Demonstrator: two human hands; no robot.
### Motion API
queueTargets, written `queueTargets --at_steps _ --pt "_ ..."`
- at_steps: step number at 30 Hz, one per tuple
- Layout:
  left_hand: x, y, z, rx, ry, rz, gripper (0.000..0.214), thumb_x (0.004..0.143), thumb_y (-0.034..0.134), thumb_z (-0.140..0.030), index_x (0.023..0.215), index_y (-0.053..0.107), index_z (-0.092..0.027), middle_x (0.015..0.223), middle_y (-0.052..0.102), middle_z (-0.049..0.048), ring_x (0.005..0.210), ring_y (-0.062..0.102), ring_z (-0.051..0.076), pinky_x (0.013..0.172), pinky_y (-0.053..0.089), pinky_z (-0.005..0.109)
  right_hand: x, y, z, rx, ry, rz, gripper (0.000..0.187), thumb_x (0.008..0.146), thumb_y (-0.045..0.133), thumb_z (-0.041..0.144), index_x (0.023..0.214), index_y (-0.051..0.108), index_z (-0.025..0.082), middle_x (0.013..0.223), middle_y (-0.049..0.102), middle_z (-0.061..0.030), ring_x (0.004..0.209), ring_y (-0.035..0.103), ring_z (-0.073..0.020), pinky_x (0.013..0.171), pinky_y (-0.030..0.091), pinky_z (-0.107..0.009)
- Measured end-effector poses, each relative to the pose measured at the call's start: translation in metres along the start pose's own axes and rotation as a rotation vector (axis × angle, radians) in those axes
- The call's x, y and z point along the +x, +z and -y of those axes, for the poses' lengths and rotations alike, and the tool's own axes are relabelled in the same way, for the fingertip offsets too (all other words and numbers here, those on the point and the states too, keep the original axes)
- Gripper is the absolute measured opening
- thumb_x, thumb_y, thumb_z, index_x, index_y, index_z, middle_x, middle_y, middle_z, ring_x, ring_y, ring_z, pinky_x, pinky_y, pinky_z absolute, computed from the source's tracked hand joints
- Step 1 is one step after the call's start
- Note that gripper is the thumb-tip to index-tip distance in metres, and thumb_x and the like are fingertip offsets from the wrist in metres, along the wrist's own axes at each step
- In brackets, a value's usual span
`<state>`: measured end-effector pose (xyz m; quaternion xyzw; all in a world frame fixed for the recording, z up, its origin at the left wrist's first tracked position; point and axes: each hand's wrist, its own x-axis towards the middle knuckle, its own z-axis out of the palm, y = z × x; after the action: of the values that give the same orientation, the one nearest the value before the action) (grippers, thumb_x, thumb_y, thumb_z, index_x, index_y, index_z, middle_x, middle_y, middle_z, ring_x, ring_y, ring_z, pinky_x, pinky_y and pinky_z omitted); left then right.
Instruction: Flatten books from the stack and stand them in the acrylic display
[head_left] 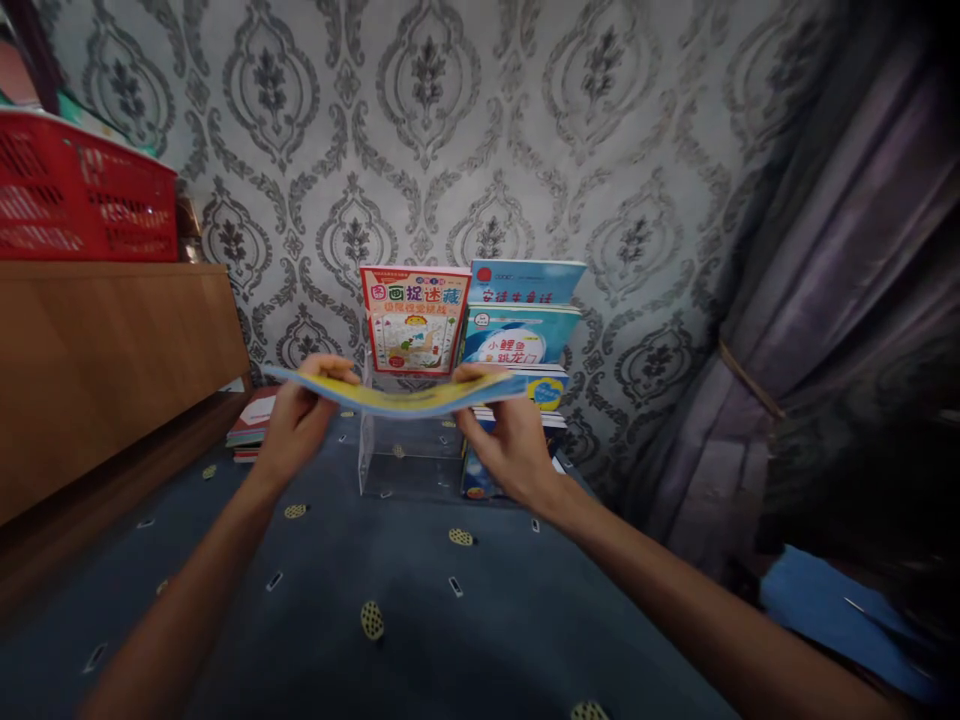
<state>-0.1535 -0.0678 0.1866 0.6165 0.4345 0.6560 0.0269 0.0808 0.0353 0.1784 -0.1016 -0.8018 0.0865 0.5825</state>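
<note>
Between my two hands is a thin blue and yellow book (405, 402), seen nearly edge-on and sagging in the middle. My left hand (300, 410) grips its left end, fingers over the top and thumb below. At the right end, my right hand (510, 430) holds it the same way. Just behind the book stands a clear tiered book rack (366, 450). A red-bordered picture book (417, 325) leans in its upper left. On the right side, a light blue book (525, 280), a teal book (521, 335) and more books below stand in tiers, partly hidden by my right hand.
A dark blue patterned cloth (337, 590) covers the surface. Several stacked books (247, 430) lie at left beside a wooden cabinet (112, 370) bearing a red basket (86, 190). A grey curtain (795, 300) hangs at right, above a blue object (840, 610). Patterned wallpaper (510, 120) closes the back.
</note>
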Motion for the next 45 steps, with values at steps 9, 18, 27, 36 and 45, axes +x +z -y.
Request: queueTargets --at_steps 9,18,27,36,45 --pt "0.084 -0.001 0.009 -0.146 0.134 -0.033 0.023 0.081 0.070 -0.027 0.103 0.068 -0.020 0.104 0.073 0.0043 0.108 0.067 0.024 0.095 0.056 0.040 0.080 -0.005 -0.023 0.113 -0.027 -0.034 0.022 0.098 0.054 0.043 0.112 0.054 0.026 0.104 0.064 -0.0058 0.100 0.063 -0.0235 0.088 0.061 -0.046" --pt "0.108 0.012 0.026 -0.224 0.111 -0.040 0.028 0.077 0.074 -0.027 0.104 0.069 -0.019 0.107 0.074 0.0073 0.112 0.066 0.027 0.095 0.057 0.042 0.094 -0.003 -0.050 0.041 -0.030 -0.054 0.023 0.100 0.050 0.046 0.111 0.054 0.026 0.100 0.063 -0.0060 0.094 0.062 -0.0232 0.084 0.059 -0.044" --pt "0.110 0.012 0.040 -0.287 0.066 -0.059 0.028 0.073 0.077 -0.027 0.099 0.070 -0.020 0.100 0.075 0.0047 0.096 0.070 0.022 0.084 0.059 0.035 0.092 0.002 -0.058 0.024 -0.026 -0.027 0.018 0.100 0.049 0.042 0.109 0.054 0.027 0.105 0.064 -0.0074 0.101 0.062 -0.0243 0.087 0.058 -0.044" --pt "0.111 0.011 0.045 -0.324 0.043 -0.055 0.028 0.071 0.078 -0.026 0.098 0.070 -0.021 0.101 0.075 0.0036 0.094 0.070 0.020 0.085 0.058 0.034 0.095 0.007 -0.065 -0.001 -0.026 -0.033 0.022 0.101 0.047 0.042 0.116 0.055 0.028 0.107 0.064 -0.0068 0.100 0.060 -0.0241 0.087 0.056 -0.044" --pt "0.108 0.013 0.052 -0.334 0.015 -0.057 0.031 0.067 0.079 -0.029 0.096 0.071 -0.022 0.099 0.075 0.0025 0.090 0.069 0.018 0.081 0.058 0.032 0.092 0.009 -0.069 -0.007 -0.025 -0.020 0.020 0.100 0.050 0.041 0.114 0.056 0.028 0.104 0.064 -0.0076 0.101 0.060 -0.0260 0.089 0.057 -0.047"
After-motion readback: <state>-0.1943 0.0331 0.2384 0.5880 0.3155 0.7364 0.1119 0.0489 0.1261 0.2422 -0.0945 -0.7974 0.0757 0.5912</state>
